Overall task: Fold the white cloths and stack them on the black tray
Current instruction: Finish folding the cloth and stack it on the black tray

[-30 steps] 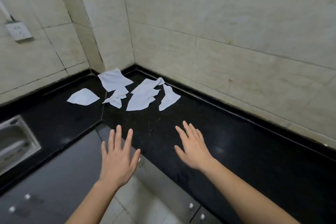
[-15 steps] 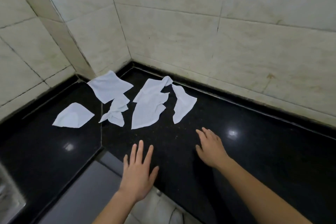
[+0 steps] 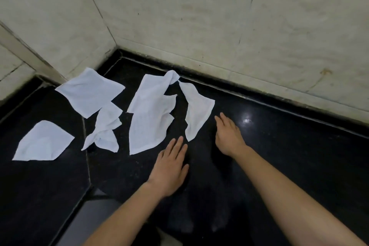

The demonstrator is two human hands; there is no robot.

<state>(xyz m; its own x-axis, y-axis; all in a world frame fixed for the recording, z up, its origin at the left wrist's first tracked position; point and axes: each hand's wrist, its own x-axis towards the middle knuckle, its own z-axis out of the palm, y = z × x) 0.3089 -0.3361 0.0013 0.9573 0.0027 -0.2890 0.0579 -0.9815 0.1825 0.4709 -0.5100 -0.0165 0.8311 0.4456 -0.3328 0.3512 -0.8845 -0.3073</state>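
Observation:
Several white cloths lie scattered in the corner of a black counter (image 3: 299, 156). A narrow cloth (image 3: 196, 110) lies at the right, a long rumpled cloth (image 3: 149, 118) beside it, a crumpled cloth (image 3: 105, 130) in the middle, a flat square cloth (image 3: 89, 92) by the corner and a folded cloth (image 3: 44, 142) at far left. My left hand (image 3: 169, 166) hovers flat, fingers straight, just below the long cloth. My right hand (image 3: 227, 134) reaches forward with straight fingers, right of the narrow cloth's lower end. Neither hand holds anything. No black tray is in view.
Tiled walls (image 3: 199, 16) meet at the corner behind the cloths. A seam (image 3: 86, 156) runs across the counter between the crumpled cloth and the long one. The counter's front edge (image 3: 79, 201) shows at the lower left.
Both hands have moved forward toward the cloths, and the view has come closer and lower. The cloths have not moved.

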